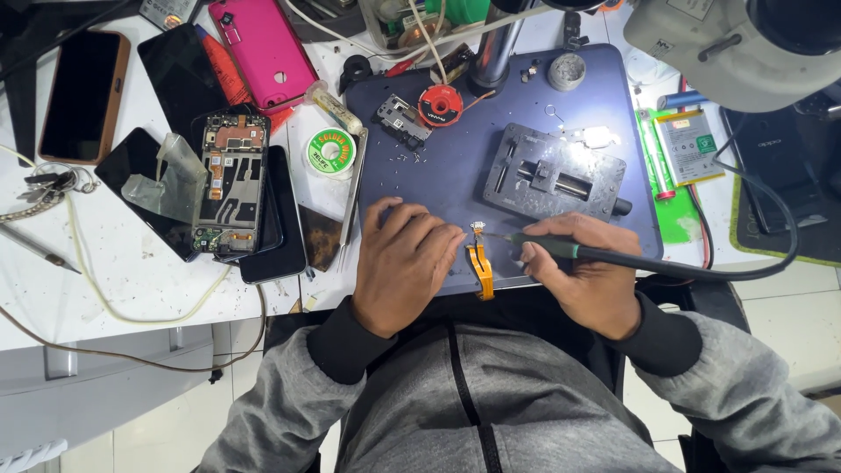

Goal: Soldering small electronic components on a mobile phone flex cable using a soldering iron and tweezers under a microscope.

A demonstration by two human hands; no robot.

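My right hand (580, 271) grips a green-handled soldering iron (547, 244), its thin tip pointing left at the small connector end of an orange flex cable (478, 265). The cable lies on the dark blue work mat (455, 166) near its front edge. My left hand (406, 260) rests palm down on the mat, fingertips pressing beside the cable's top end. The iron's black cord runs off to the right.
A metal board holder (554, 175) sits on the mat behind my right hand. A red solder wick spool (440, 106) and a green solder reel (330, 151) lie further back. An opened phone (229, 182), several other phones and a battery (689, 146) surround the mat. A microscope head (727, 44) overhangs at top right.
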